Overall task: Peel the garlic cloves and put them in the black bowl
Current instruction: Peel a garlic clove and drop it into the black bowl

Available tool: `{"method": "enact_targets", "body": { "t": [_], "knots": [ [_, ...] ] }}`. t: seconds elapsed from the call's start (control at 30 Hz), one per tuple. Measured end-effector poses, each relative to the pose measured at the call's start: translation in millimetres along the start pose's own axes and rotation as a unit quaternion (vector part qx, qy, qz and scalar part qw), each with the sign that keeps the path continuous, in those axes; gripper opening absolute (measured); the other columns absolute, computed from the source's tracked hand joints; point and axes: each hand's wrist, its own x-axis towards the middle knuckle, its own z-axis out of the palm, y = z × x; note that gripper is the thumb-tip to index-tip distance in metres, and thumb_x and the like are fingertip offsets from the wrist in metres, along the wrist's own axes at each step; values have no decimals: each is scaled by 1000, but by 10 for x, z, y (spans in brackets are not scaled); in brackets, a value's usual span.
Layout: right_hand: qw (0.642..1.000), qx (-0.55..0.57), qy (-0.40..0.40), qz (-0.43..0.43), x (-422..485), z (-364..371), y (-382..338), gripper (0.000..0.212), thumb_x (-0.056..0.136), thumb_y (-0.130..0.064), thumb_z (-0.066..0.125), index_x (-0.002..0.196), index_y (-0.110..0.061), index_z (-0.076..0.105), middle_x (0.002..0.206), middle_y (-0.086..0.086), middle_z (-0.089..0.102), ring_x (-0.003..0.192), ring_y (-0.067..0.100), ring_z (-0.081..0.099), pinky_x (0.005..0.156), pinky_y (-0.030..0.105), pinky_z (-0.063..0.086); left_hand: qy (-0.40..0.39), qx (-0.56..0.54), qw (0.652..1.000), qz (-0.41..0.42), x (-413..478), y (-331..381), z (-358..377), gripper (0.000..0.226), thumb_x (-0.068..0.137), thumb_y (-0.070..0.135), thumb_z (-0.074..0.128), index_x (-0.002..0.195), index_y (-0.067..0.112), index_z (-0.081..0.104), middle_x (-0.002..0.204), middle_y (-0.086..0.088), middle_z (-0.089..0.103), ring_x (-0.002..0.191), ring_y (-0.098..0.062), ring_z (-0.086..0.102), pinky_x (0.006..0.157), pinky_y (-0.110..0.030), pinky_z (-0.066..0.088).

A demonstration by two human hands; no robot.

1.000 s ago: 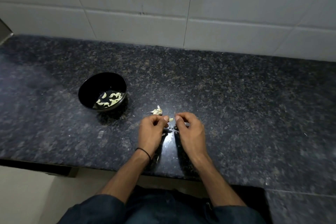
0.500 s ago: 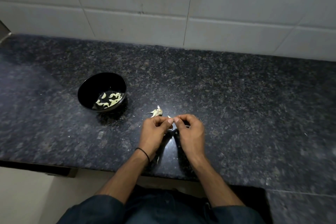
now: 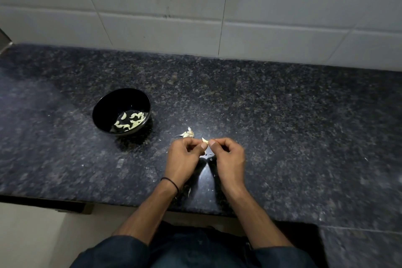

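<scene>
**Both hands pinch 1 garlic clove over the dark surface**

A wall of pale tiles fills the top of the view, with grey streaks running down from a fitting at its upper edge. Below it runs the surface, dark speckled stone that is glossy where light falls near the front edge. At the bottom of the view, 2 bare forearms reach forward out of dark sleeves.

The black bowl stands upright on the surface, to the left of the hands and apart from them. The left hand and the right hand meet near the middle of the surface, knuckles up and fingers curled in, their thumbs and fingertips drawn together at 1 spot. A thin black band circles the left wrist.

In the bottom of the bowl lies a loose heap of pale peeled cloves, gathered toward its right side. Just beyond the left hand, a small clump of garlic and papery skin lies on the surface, between the hands and the bowl. Smallest of all is the garlic clove being worked: pale, its tip poking up between the 2 thumbs, pinched by both hands; whether it touches the surface cannot be told
</scene>
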Motion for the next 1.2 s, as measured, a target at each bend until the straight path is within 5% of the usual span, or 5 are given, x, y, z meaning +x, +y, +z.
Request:
{"method": "enact_targets", "body": {
  "t": [0.2,0.43,0.77,1.03,1.2],
  "knots": [
    [998,50,-4,39,9,11,7,15,93,-24,69,81,-20,76,77,-5,75,72,8,65,77,37,54,-13,41,999,25,-35,-8,3,10,92,23,70,84,20,75,78,7,75,78,-11,72,77,-33,59],
    [997,67,0,44,47,18,62,15,94,-21,68,83,-16,76,79,1,76,75,12,66,78,38,55,-18,83,994,62,-105,55,28,14,96,16,64,91,15,78,82,9,74,69,7,66,64,-6,44],
    [998,54,5,33,47,-34,44,15,95,-21,68,83,-18,76,70,-10,71,64,3,61,69,26,48,0,95,992,79,-85,20,33,6,87,24,77,82,21,79,74,12,73,63,2,63,62,-14,45],
    [999,41,7,28,46,-58,45,14,95,-25,68,85,-21,76,69,-14,69,62,-1,57,70,27,48,4,155,984,82,-56,-22,31,9,83,13,76,83,22,78,78,15,72,64,5,60,61,-8,41],
    [999,36,7,28,48,-63,48,15,95,-28,68,84,-22,76,73,-11,72,67,3,61,76,36,53,11,160,983,84,-60,-18,26,9,85,24,76,77,24,75,71,12,70,62,0,61,62,-20,45]
  ]
}}
